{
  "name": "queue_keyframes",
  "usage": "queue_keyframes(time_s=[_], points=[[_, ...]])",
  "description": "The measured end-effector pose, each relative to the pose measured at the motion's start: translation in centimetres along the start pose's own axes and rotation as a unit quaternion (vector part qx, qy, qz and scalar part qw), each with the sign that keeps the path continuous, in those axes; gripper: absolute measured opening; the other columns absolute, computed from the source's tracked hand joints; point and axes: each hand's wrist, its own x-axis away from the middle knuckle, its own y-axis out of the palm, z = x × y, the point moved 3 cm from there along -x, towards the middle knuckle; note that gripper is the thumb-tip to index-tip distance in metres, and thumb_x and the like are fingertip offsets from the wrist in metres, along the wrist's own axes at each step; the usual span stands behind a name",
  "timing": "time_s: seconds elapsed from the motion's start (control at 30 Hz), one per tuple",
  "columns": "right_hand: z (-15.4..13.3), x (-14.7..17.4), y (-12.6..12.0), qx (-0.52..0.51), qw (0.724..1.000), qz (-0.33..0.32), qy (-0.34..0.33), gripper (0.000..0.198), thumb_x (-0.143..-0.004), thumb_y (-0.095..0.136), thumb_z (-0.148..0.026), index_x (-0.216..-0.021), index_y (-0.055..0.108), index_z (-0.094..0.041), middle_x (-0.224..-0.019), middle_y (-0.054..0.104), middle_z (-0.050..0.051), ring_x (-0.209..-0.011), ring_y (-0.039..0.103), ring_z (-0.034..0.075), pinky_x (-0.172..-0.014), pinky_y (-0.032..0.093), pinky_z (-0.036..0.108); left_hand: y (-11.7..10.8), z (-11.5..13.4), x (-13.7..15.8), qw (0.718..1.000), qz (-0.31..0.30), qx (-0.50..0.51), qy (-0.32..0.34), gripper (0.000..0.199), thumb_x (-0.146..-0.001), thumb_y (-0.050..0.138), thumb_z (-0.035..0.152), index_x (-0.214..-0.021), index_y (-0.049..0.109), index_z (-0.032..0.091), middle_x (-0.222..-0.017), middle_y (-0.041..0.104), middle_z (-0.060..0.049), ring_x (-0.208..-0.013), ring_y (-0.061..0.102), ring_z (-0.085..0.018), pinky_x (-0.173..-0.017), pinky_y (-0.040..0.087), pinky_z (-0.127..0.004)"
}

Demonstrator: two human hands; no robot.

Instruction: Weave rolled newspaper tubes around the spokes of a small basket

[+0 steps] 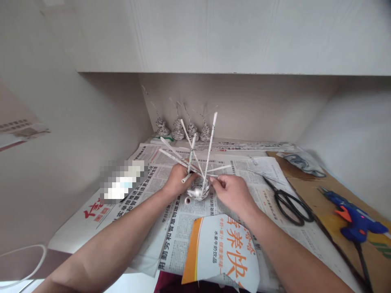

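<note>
A small woven paper basket (pixel 200 189) made of rolled newspaper sits between my hands, with several paper tubes (pixel 210 142) sticking up and outward from it. My left hand (pixel 179 179) is closed around its left side, the fingers partly hidden behind the tubes. On the right, my right hand (pixel 230 191) pinches the end of a paper tube (pixel 213 175) between thumb and forefinger. One tube end points toward me at the basket's lower left.
Newspaper sheets (pixel 146 191) cover the table. Several finished woven pieces (pixel 192 132) stand at the back wall beside long paper rods (pixel 259 146). Black scissors (pixel 290 205) and a blue glue gun (pixel 354 215) lie right, a printed carton piece (pixel 210 252) in front. A cabinet (pixel 214 40) overhangs the table.
</note>
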Motion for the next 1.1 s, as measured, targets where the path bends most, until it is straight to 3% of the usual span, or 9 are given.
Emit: queue_keyframes(time_s=[0.1,0.2,0.37,0.47,0.57,0.7,0.9,1.1], points=[[-1.5,0.2,-1.7,0.132,0.976,0.112,-0.131,0.030,-0.093,0.049,-0.037,-0.076,0.067,-0.020,-0.074,0.068,0.005,-0.074,0.060,0.020,-0.075,0.045,0.032,0.0,0.4,0.1,0.999,-0.017,0.028,0.011,0.012,-0.081,0.061,0.018,-0.080,0.073,0.018,-0.084,0.069,-0.003,-0.080,0.063,-0.017,-0.077,0.048,-0.027],[-2.1,0.0,-1.6,0.180,0.957,0.104,-0.205,0.018,-0.088,0.056,-0.025,-0.097,0.070,-0.018,-0.103,0.071,0.009,-0.104,0.055,0.026,-0.093,0.039,0.037,0.3,1.0,0.3,0.997,-0.032,0.060,0.033,0.015,-0.083,0.059,0.019,-0.079,0.074,0.018,-0.083,0.066,-0.003,-0.076,0.061,-0.015,-0.073,0.048,-0.025],[-1.1,-0.3,0.0,0.198,0.969,-0.009,-0.147,0.024,-0.090,0.049,-0.018,-0.100,0.070,-0.022,-0.094,0.074,0.005,-0.089,0.063,0.021,-0.086,0.040,0.035,0.6,1.4,0.3,0.995,-0.065,0.067,0.022,0.016,-0.082,0.060,0.018,-0.085,0.075,0.019,-0.083,0.068,-0.003,-0.078,0.063,-0.015,-0.076,0.048,-0.025],[-0.9,-0.2,0.0,0.203,0.971,-0.003,-0.129,0.024,-0.089,0.048,-0.017,-0.097,0.070,-0.023,-0.093,0.074,0.004,-0.088,0.064,0.020,-0.083,0.041,0.032,0.3,1.3,0.2,0.994,-0.083,0.074,-0.011,0.022,-0.076,0.065,0.016,-0.096,0.073,0.019,-0.095,0.072,-0.004,-0.087,0.066,-0.017,-0.083,0.050,-0.026],[-0.8,-0.2,-0.2,0.195,0.974,0.003,-0.115,0.023,-0.088,0.049,-0.019,-0.098,0.070,-0.023,-0.093,0.073,0.003,-0.085,0.064,0.019,-0.077,0.042,0.028,0.2,0.9,0.2,0.990,-0.113,0.069,-0.040,0.034,-0.070,0.067,0.015,-0.104,0.070,0.017,-0.097,0.073,-0.005,-0.086,0.067,-0.019,-0.079,0.052,-0.027],[-0.7,-0.3,-0.4,0.204,0.973,-0.004,-0.111,0.021,-0.089,0.049,-0.021,-0.097,0.068,-0.024,-0.090,0.072,0.002,-0.081,0.063,0.018,-0.071,0.041,0.026,0.4,0.3,0.2,0.988,-0.133,0.058,-0.060,0.028,-0.069,0.064,0.013,-0.096,0.071,0.014,-0.086,0.074,-0.005,-0.076,0.067,-0.019,-0.072,0.053,-0.028],[-0.7,-0.5,-0.3,0.207,0.968,-0.009,-0.142,0.022,-0.088,0.047,-0.014,-0.090,0.067,-0.021,-0.088,0.068,0.003,-0.084,0.061,0.017,-0.076,0.040,0.025,0.9,0.5,0.2,0.994,-0.101,0.034,-0.037,0.027,-0.069,0.058,0.009,-0.089,0.074,0.017,-0.090,0.075,-0.006,-0.082,0.067,-0.022,-0.077,0.052,-0.031],[-0.6,-0.7,-0.6,0.261,0.959,-0.009,-0.112,0.024,-0.085,0.046,-0.011,-0.089,0.067,-0.021,-0.088,0.066,0.005,-0.080,0.060,0.019,-0.071,0.038,0.026,1.0,0.2,0.3,0.991,-0.111,-0.003,-0.068,0.026,-0.067,0.059,0.011,-0.087,0.074,0.017,-0.080,0.074,-0.005,-0.073,0.066,-0.020,-0.067,0.051,-0.028]])
